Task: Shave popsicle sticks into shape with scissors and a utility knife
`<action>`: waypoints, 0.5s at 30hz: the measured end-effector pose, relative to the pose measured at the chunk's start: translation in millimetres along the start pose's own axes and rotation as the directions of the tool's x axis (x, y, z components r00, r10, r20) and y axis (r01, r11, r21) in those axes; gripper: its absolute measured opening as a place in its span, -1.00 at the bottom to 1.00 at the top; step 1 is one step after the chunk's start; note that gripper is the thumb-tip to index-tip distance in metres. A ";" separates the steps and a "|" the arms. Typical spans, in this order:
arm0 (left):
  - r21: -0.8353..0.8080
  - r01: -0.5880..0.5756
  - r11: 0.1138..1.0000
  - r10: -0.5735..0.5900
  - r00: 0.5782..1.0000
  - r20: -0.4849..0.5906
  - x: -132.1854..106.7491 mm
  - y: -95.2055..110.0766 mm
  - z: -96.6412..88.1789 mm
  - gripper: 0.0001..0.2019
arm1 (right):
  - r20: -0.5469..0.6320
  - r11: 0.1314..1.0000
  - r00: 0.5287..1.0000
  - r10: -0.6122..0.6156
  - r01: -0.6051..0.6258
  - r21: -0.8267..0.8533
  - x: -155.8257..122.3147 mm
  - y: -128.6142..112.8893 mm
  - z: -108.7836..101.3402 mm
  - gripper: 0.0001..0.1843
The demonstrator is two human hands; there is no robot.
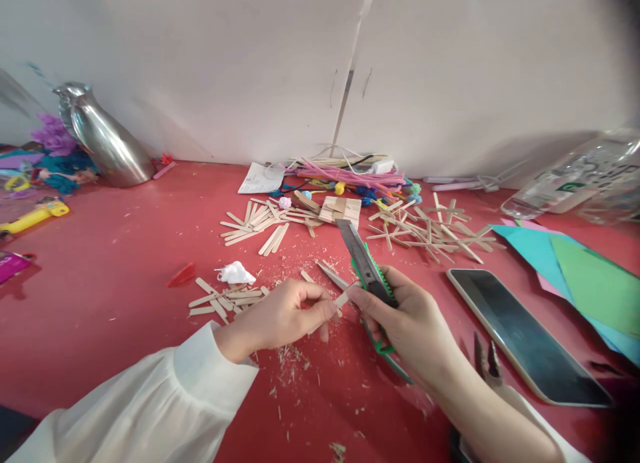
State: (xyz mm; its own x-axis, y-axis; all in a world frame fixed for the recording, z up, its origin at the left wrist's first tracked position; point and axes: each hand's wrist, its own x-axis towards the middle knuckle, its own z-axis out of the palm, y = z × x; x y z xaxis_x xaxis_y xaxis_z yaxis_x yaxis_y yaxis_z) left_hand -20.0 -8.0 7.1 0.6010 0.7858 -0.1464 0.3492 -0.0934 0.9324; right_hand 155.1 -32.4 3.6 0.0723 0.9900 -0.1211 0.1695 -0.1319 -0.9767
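Observation:
Between the fingertips of my left hand (pixel 293 316) is a popsicle stick (pixel 342 299), pinched at its near end. My right hand (pixel 407 313) grips a green utility knife (pixel 367 266) with its blade (pixel 350 233) out and pointing up and away. The thumb of that hand also touches the stick's far end. Behind the knife lies a pair of scissors (pixel 333 276), partly hidden by my right hand. Wood shavings (pixel 290 359) are scattered on the red table below my hands. Left of them is a pile of popsicle sticks (pixel 225 301) beside a crumpled white wad (pixel 236 273).
More popsicle sticks (pixel 273 239) and crossed sticks (pixel 425 229) lie farther back. A phone (pixel 525 336), pliers (pixel 487 359) and coloured paper (pixel 590 276) are on the right, near a plastic bottle (pixel 565 176). A steel jug (pixel 107 143) stands at the back left.

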 end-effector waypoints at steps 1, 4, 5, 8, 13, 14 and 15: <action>-0.005 0.006 1.000 -0.006 1.000 0.003 0.1 0.2 0.0 -0.65 | 0.007 1.000 1.000 0.001 -0.001 -0.007 -0.2 0.3 0.2 -0.70; -0.005 0.015 1.000 -0.015 1.000 0.019 0.4 -0.3 -0.5 -0.68 | 0.013 1.000 1.000 0.003 -0.003 -0.020 -0.4 1.1 0.8 -0.69; -0.009 0.011 1.000 -0.011 0.999 0.030 0.5 -0.9 -0.8 -0.70 | 0.013 1.000 1.000 0.002 -0.002 -0.021 -0.4 1.2 1.0 -0.69; -0.027 0.003 1.000 -0.002 0.998 0.063 0.5 -2.9 -1.9 -0.78 | 0.012 1.000 1.000 -0.005 0.005 -0.012 -0.1 1.1 0.7 -0.69; -0.004 0.007 1.000 -0.007 0.997 0.078 0.2 -1.6 -2.6 -0.78 | -0.023 0.999 1.000 -0.017 0.018 0.027 1.1 -1.2 -2.1 -0.68; 0.004 0.000 1.000 0.000 0.997 0.073 0.2 -0.5 -2.7 -0.75 | -0.034 0.999 0.999 -0.020 0.021 0.028 1.4 -2.0 -3.0 -0.69; 0.010 -0.011 1.000 0.010 0.998 0.063 0.3 0.6 -2.9 -0.73 | -0.043 1.000 0.999 -0.022 0.023 0.018 1.6 -2.8 -3.9 -0.69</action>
State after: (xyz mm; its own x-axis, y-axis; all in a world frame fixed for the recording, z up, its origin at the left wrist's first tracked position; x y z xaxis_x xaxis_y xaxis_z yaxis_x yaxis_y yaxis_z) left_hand -21.7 -6.0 8.5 0.6489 0.7444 -0.1574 0.3501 -0.1084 0.9304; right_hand 158.6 -30.6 6.8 0.1109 0.9896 -0.0919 0.1531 -0.1084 -0.9822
